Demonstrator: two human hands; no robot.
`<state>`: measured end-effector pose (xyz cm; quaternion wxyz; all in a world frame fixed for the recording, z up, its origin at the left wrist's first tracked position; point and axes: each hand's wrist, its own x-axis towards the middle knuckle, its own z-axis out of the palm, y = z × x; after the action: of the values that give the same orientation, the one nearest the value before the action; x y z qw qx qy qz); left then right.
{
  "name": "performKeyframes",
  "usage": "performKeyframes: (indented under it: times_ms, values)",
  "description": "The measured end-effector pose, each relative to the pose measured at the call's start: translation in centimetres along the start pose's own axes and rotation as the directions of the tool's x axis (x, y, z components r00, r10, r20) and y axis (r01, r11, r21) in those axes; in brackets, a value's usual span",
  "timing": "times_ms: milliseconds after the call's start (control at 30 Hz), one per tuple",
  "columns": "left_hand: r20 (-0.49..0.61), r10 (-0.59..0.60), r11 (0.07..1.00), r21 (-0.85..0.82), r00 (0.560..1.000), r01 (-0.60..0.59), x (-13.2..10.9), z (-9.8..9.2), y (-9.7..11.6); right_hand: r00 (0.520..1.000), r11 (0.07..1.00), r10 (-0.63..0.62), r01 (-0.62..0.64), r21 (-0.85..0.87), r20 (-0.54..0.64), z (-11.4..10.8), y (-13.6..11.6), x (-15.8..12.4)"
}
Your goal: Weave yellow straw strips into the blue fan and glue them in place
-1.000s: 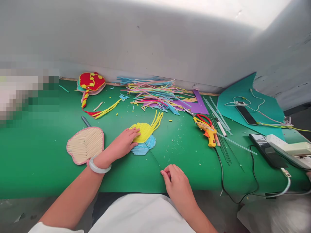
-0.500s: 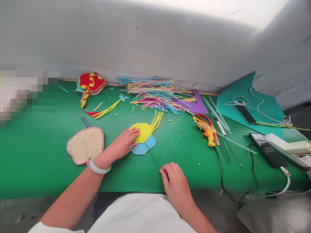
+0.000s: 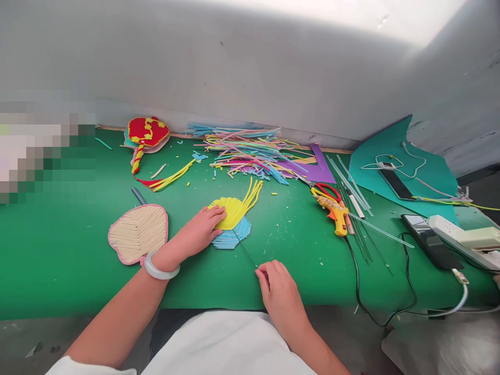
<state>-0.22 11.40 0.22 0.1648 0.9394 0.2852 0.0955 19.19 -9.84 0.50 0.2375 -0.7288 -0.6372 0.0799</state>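
Fingers outstretched, my left hand [image 3: 205, 225] lies flat on a round piece of yellow strips [image 3: 234, 209]. Loose yellow strip ends fan out at its upper right. Partly beneath it is a light-blue panel of strips [image 3: 230, 239], angular at the edge. A thin dark green wire [image 3: 244, 249] runs from these pieces down toward the table's front edge. My right hand [image 3: 279, 286] pinches the wire's lower end between thumb and forefinger. A cream heart-shaped fan [image 3: 138, 234] with a pink border rests left of my left forearm.
A pile of coloured strips [image 3: 250, 148] lies along the back wall, with a red decorated fan [image 3: 147, 131] to its left. On the right are a yellow glue gun [image 3: 336, 216], red-handled scissors [image 3: 328, 190], a phone [image 3: 429, 242], a power strip [image 3: 449, 229] and cables.
My right hand has shifted very slightly left, still pinching the wire. My left hand stays on the yellow piece.
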Motion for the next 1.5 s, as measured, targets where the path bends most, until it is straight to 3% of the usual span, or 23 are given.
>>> performKeyframes:
  times_ms: [567,1500]
  values:
    - [0.046,0.007,0.998,0.067,0.999,-0.01,0.0,0.1,0.2,0.994,0.999,-0.033,0.034,0.004,-0.103,1.1,0.5,0.3]
    - [0.031,-0.122,0.991,-0.042,0.992,0.124,-0.3,0.2,0.5,0.993,0.999,0.024,-0.02,0.044,-0.113,1.0,0.3,-0.4]
